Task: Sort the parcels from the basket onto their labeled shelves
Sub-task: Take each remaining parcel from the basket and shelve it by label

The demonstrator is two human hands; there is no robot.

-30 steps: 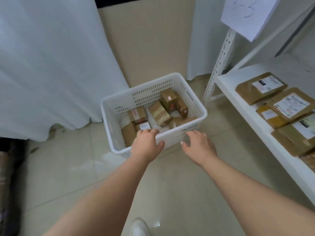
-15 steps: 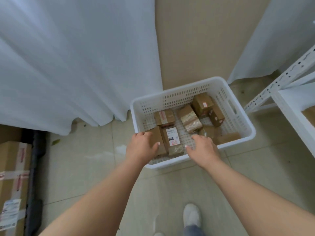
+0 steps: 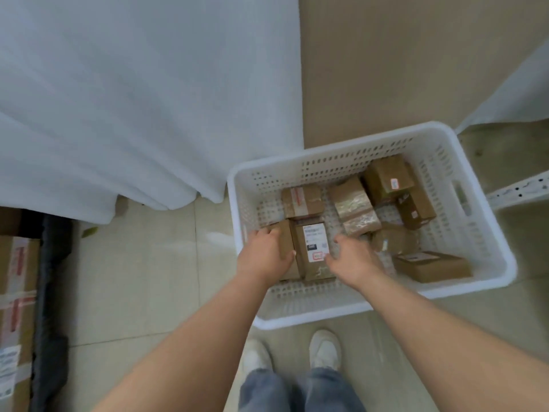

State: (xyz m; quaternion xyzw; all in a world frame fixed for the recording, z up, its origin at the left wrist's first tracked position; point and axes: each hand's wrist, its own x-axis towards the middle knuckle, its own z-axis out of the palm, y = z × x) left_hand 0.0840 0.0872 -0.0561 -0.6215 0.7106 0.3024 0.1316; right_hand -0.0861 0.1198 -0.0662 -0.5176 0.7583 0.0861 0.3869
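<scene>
Both hands reach into the white perforated basket (image 3: 487,233) on the tiled floor (image 3: 142,286): the left hand (image 3: 264,254) grips a plain brown parcel (image 3: 286,248), fingers curled over its far edge, while the right hand (image 3: 355,260) sits with loosely bent fingers against the labelled parcel (image 3: 313,248) just beside it, holding nothing. Several more taped brown parcels lie across the basket's bottom

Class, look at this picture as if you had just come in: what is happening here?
A person stands over a white basket of brown parcels on the floor. Both hands reach into it: the left hand grips a plain brown parcel, and the right hand touches the parcel with the white label beside it. Nothing has been lifted out yet.
</scene>
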